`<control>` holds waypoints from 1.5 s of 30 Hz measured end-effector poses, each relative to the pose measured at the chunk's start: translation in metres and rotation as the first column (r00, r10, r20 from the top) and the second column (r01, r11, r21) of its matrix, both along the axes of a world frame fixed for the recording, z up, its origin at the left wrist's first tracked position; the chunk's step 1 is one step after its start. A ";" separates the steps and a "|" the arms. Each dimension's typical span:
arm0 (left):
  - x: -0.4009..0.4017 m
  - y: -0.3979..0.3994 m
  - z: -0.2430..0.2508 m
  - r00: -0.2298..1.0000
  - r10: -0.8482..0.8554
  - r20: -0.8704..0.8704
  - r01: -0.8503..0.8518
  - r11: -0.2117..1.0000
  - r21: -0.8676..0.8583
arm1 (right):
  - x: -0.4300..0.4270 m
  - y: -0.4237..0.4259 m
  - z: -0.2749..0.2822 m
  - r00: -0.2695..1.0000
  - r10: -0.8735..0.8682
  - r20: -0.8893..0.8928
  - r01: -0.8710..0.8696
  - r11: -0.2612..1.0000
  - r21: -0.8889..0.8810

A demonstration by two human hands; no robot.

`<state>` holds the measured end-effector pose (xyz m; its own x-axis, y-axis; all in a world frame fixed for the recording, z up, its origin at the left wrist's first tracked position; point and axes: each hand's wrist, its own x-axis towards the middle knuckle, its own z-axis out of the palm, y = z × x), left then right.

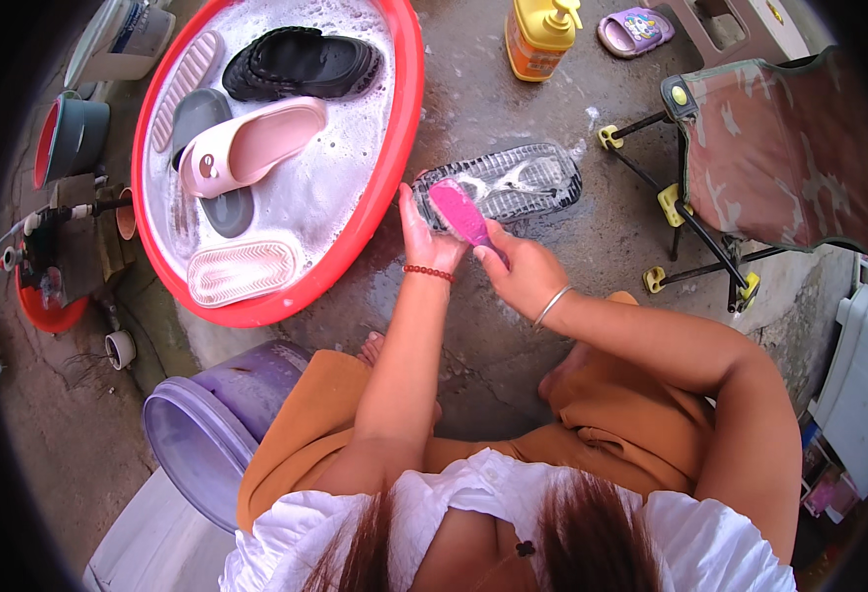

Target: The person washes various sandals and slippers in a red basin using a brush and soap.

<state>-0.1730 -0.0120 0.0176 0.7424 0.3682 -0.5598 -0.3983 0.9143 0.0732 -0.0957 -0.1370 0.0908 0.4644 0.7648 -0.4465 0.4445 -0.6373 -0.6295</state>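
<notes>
My left hand (428, 238) grips the near end of a dark slipper (545, 176), which is turned with its ridged, foam-streaked sole facing up. In my right hand (528, 272) is a scrubbing brush (457, 209) with a pink back and a purple handle. Its pale bristles press against the sole at the end nearest my left hand. Left of both hands stands a red plastic basin (406, 111) full of white suds. A black slipper (300, 64), a pink slide sandal (278, 140), a grey slipper (228, 211) and a sole-up white-and-pink slipper (243, 272) lie in the foam.
A yellow pump bottle (541, 41) and a small purple child's slipper (633, 31) stand beyond on wet concrete. To the right is a camouflage folding stool (782, 155). A purple bucket (271, 385) lies on its side by my left leg. Buckets (82, 140) line the far left.
</notes>
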 end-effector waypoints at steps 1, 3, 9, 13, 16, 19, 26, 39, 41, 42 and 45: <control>-0.003 0.002 -0.006 0.999 0.016 0.030 -0.015 0.999 -0.034 | -0.008 0.005 0.007 0.997 0.071 -0.017 -0.071 0.997 0.005; -0.005 -0.004 -0.016 0.997 0.076 -0.027 -0.077 0.997 -0.027 | 0.012 -0.007 0.000 0.989 0.106 0.099 -0.101 0.993 -0.053; 0.013 -0.012 0.005 0.991 0.049 -0.121 -0.043 0.998 0.052 | 0.082 -0.056 -0.031 0.955 -0.197 0.222 0.239 0.954 -0.179; 0.009 -0.001 -0.014 0.953 0.188 -0.237 -0.172 0.981 0.087 | -0.002 0.008 0.005 0.999 0.033 0.016 -0.032 0.998 -0.046; 0.006 -0.006 -0.008 0.956 0.233 -0.178 -0.225 0.972 0.060 | 0.023 0.024 -0.005 0.993 0.074 0.088 -0.069 0.996 -0.057; 0.014 -0.004 -0.007 0.961 0.272 -0.037 -0.274 0.961 -0.030 | 0.070 0.022 -0.028 0.974 -0.166 0.155 0.174 0.984 -0.044; 0.018 -0.008 -0.013 0.917 0.348 -0.197 -0.340 0.938 0.072 | 0.019 0.027 0.003 0.991 0.108 0.074 -0.106 0.994 -0.034; 0.028 -0.009 -0.005 0.867 0.420 -0.268 -0.313 0.878 0.362 | 0.073 0.039 -0.035 0.986 -0.027 0.163 0.046 0.993 -0.112; 0.027 -0.003 -0.007 0.859 0.424 -0.287 -0.327 0.886 0.330 | 0.096 0.016 -0.045 0.959 -0.162 0.233 0.201 0.967 -0.157; 0.031 -0.002 -0.007 0.835 0.450 -0.316 -0.324 0.867 0.378 | 0.110 -0.002 -0.054 0.945 -0.242 0.221 0.282 0.943 -0.174; 0.037 -0.002 -0.006 0.783 0.486 -0.387 -0.291 0.837 0.463 | 0.090 -0.032 -0.074 0.918 -0.344 0.198 0.357 0.934 -0.029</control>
